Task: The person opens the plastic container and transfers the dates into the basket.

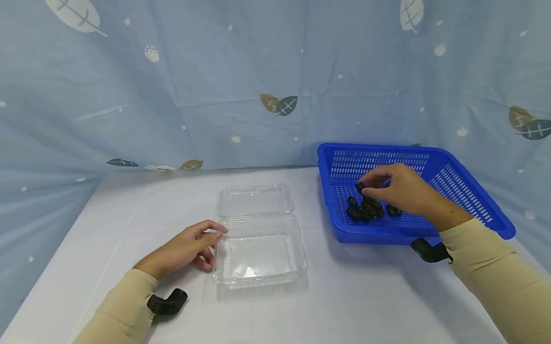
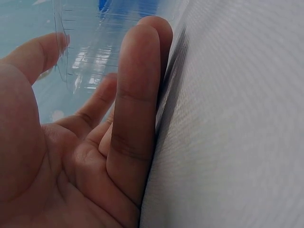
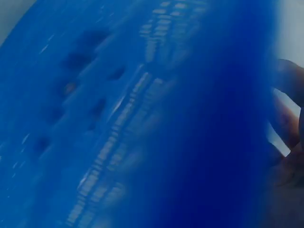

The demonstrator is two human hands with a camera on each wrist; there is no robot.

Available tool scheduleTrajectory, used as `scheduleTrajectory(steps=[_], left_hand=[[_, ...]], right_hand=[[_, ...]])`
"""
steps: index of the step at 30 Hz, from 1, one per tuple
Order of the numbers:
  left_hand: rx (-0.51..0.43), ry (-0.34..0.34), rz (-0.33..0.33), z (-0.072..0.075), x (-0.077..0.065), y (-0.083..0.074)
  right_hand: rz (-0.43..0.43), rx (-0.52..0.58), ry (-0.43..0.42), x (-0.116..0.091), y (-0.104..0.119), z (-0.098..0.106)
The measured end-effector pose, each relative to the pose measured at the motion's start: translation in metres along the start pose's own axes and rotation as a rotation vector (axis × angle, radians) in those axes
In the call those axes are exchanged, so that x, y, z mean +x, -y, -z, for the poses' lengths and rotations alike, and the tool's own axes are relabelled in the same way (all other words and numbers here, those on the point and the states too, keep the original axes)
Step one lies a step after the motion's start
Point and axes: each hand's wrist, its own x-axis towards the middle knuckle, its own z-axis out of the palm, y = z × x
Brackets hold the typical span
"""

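My left hand (image 1: 190, 250) rests at the left edge of a clear plastic clamshell box (image 1: 259, 255), its thumb and index finger over the rim. The box lies unfolded with its lid (image 1: 255, 201) at the back. Seen from the left wrist, the lower fingers (image 2: 135, 95) lie along the white cloth beside the clear wall (image 2: 92, 52). Over the blue basket (image 1: 332, 211), my right hand (image 1: 403, 189) pinches a small dark oval piece (image 1: 360, 186) between thumb and fingertips. Several similar glossy dark pieces (image 1: 365, 210) lie on the basket floor; their kind is unclear.
A white cloth (image 1: 272, 329) covers the table. Behind it hangs a blue curtain (image 1: 223, 60) with a leaf pattern. Slotted basket walls (image 3: 109, 142) fill most of the blurred right wrist view.
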Motion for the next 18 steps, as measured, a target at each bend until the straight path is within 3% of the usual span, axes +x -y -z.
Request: scheduleTrajectory(steps=[8, 18], left_hand=[[-0.007, -0.012, -0.002, 0.002, 0.000, 0.000], [-0.036, -0.013, 0.014, 0.000, 0.002, 0.001]], right_hand=[[-0.154, -0.081, 0.054, 0.005, -0.044, 0.003], [-0.237, -0.163, 0.142, 0.002, -0.063, -0.008]])
